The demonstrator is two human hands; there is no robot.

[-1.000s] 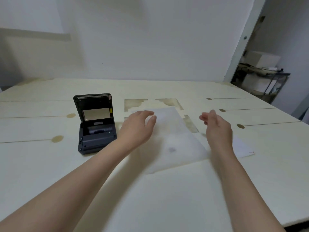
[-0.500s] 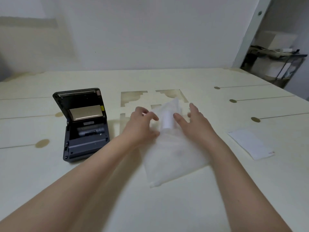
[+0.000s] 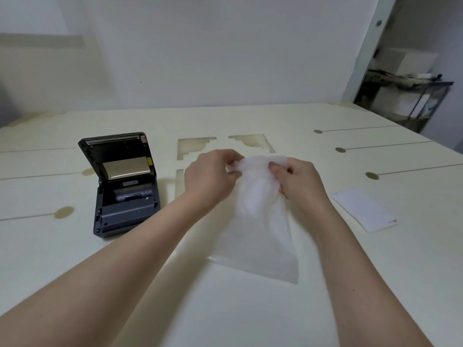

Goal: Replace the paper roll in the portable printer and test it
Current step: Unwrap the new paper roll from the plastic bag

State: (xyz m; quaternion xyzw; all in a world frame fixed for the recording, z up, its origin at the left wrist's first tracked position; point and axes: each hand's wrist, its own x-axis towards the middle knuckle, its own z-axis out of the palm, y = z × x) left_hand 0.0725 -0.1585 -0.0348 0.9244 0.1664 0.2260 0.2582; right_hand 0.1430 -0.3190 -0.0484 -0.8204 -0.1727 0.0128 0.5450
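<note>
Fingers of both hands are pinched on the top edge of a translucent white bag (image 3: 260,221) at the centre of the frame, the left hand (image 3: 213,174) gripping its left corner and the right hand (image 3: 298,181) its right corner, so that the bag is lifted and hangs down toward the cream table (image 3: 225,309). A whitish bulk, possibly the paper roll, is dimly seen inside the bag's upper part. At centre left, the dark portable printer (image 3: 125,189) is stood with its lid raised, and a white paper slip (image 3: 363,209) is laid at centre right.
</note>
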